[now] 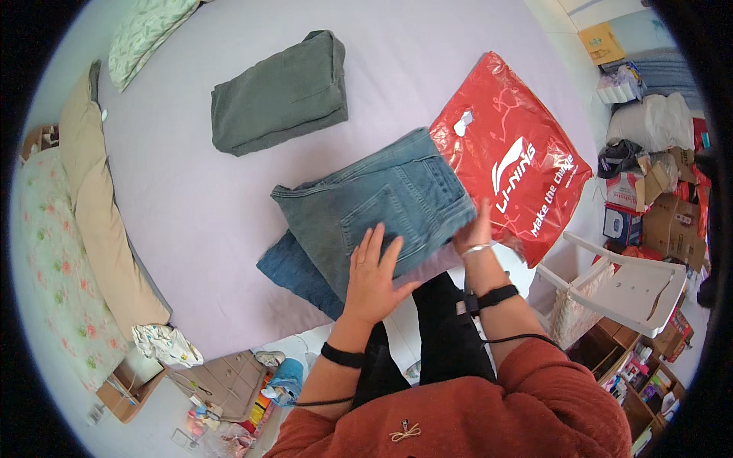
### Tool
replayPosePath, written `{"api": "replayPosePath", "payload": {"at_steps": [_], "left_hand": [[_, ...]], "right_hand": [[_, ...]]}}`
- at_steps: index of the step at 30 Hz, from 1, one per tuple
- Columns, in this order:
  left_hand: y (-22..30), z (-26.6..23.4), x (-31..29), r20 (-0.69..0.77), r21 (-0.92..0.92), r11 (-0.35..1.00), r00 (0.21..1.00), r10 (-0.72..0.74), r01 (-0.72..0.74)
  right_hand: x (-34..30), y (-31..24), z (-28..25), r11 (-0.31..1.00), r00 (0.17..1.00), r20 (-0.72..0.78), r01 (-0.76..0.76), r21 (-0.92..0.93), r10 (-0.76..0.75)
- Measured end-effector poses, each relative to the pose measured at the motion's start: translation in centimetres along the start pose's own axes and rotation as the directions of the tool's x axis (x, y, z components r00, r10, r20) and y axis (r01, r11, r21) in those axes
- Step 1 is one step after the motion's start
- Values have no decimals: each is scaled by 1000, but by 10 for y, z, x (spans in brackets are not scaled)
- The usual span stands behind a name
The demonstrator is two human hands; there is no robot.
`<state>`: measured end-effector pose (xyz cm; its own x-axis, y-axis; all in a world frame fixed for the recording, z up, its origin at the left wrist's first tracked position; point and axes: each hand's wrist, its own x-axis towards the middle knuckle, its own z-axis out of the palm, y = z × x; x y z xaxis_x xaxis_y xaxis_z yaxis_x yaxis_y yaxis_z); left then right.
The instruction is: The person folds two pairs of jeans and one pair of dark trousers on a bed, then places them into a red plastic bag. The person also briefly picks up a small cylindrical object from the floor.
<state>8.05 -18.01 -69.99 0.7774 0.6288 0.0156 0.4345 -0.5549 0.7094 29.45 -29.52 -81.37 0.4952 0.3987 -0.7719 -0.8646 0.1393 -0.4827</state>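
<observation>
A pair of blue jeans [382, 206] lies partly folded near the bed's front edge. Its back pocket and waistband face up, and one darker leg end [294, 269] sticks out below on the left. My left hand [374, 275] rests on the jeans by the pocket, fingers spread. At the waistband's right end, my right hand [476, 229] touches the edge side-on with its fingers stretched out; some of them are hard to see. Farther back lies a folded dark grey-green garment [282, 95]. A red plastic bag [511, 153] lies flat, just right of the jeans.
The bed [175, 221] has a pale lilac sheet. A long beige cushion [103, 206] runs along its left side, with a green patterned pillow [149, 38] at the far left. At right stand a white chair [630, 294] and several cardboard boxes [676, 229].
</observation>
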Motion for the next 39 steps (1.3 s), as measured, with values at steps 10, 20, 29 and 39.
{"api": "replayPosePath", "payload": {"at_steps": [10,20,29,39], "left_hand": [[-99,-6,-38,-145,-301,603,590,-795,739],[-90,11,-22,296,-775,9,376,-878,632],[-51,-35,15,243,-849,110,566,-788,517],[-14,-54,128,53,-782,570,939,-341,251]], "right_hand": [[24,-44,-9,336,956,266,294,-895,-127],[50,-42,17,518,947,229,83,-851,226],[-27,-85,75,684,948,269,84,-724,168],[-12,-227,77,709,904,297,426,-562,-308]]}}
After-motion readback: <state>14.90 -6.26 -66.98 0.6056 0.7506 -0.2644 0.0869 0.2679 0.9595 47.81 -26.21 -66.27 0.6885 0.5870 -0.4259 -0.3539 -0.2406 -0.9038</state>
